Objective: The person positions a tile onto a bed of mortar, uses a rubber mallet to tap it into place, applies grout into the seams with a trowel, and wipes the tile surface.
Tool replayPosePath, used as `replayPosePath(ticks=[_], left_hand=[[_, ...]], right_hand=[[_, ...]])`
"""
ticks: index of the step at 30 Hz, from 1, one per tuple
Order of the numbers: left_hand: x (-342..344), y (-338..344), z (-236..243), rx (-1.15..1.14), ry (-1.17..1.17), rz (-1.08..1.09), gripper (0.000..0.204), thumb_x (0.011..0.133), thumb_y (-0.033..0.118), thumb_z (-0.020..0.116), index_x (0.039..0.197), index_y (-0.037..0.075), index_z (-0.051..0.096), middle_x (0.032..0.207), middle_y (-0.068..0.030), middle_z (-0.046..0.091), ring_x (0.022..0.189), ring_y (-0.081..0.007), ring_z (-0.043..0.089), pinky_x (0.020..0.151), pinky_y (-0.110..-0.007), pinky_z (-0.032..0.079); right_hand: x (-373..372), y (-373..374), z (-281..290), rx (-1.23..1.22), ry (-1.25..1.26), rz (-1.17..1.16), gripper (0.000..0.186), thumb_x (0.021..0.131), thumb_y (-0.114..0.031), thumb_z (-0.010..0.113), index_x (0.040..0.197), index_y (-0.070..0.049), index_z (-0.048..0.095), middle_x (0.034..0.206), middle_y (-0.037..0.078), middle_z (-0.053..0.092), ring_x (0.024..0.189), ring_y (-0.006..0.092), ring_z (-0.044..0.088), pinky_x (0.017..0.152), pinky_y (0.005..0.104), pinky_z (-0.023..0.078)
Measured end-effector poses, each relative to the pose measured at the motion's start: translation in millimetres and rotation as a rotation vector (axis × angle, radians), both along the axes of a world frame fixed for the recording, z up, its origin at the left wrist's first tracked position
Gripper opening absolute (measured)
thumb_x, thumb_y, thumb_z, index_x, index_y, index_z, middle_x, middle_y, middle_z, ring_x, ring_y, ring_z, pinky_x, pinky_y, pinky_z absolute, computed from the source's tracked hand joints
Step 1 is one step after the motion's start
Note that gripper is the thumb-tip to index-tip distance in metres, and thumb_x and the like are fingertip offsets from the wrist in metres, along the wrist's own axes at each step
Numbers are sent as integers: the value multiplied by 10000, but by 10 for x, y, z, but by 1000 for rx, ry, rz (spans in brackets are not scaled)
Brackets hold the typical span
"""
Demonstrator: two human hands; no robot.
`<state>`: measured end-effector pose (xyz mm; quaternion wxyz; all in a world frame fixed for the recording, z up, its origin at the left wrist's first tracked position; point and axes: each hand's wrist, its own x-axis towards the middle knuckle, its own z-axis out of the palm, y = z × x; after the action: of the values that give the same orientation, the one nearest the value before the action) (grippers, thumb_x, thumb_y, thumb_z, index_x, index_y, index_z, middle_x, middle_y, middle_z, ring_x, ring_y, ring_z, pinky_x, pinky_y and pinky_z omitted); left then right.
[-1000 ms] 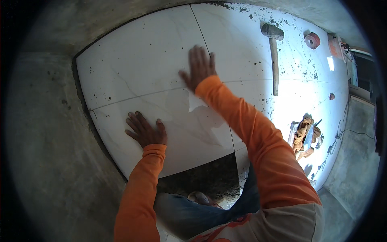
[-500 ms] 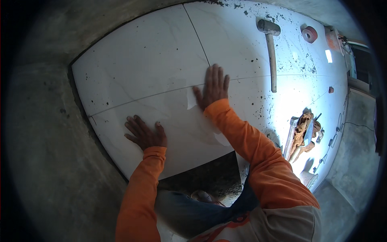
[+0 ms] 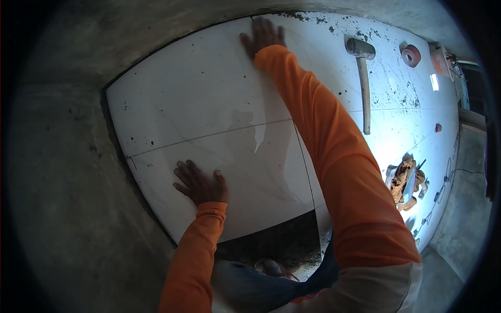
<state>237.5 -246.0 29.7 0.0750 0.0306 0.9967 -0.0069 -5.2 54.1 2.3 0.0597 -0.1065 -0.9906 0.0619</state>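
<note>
Large white floor tiles [image 3: 193, 94] lie in front of me with thin dark joints between them. My left hand [image 3: 201, 182] rests flat on the nearest tile [image 3: 255, 193], fingers spread, holding nothing. Far ahead, my right hand [image 3: 263, 36] lies near the joint between two tiles, close to the back wall. Its fingers are apart and slightly blurred, and it holds nothing. A wet-looking streak shows on the near tile. To the right of my right arm lies a mallet [image 3: 362, 78] with a dark head and a pale handle.
A reddish tape roll [image 3: 410, 55] and an orange container [image 3: 441, 61] stand at the far right. Brown cloth or gloves [image 3: 403, 180] lie among tools under bright light. Concrete walls [image 3: 68, 172] border the left and back. A dark untiled gap [image 3: 276, 240] lies by my legs.
My right hand has slid away from me, from the tile junction to near the back wall. My left hand stays at the same place on the tile. The view has shifted slightly.
</note>
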Motion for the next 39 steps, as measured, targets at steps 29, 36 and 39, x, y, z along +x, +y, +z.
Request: replayPosePath(ticks=[29, 36, 39], left_hand=[[56, -34, -81, 85, 59, -5, 768, 846, 468, 407, 1400, -18, 194, 1474, -209, 143, 1371, -378, 109, 1045, -618, 68], [91, 14, -151, 94, 151, -32, 749, 857, 482, 389, 1401, 1, 205, 1470, -210, 158, 1368, -371, 128, 1045, -620, 76], [104, -105, -169, 52, 160, 18, 740, 856, 482, 393, 1404, 19, 212, 1467, -200, 176, 1364, -364, 150, 1046, -614, 102]], right_hand=[[2023, -606, 186, -199, -142, 439, 683, 855, -513, 456, 1403, -145, 278, 1466, 147, 211, 1356, 359, 160, 1094, 519, 114], [3125, 76, -109, 147, -172, -423, 768, 863, -508, 423, 1372, 42, 256, 1456, 224, 193, 1369, 349, 124, 1087, 527, 93], [3495, -1104, 321, -211, -384, 193, 783, 856, -511, 438, 1376, 37, 232, 1455, 227, 182, 1365, 357, 132, 1083, 537, 102]])
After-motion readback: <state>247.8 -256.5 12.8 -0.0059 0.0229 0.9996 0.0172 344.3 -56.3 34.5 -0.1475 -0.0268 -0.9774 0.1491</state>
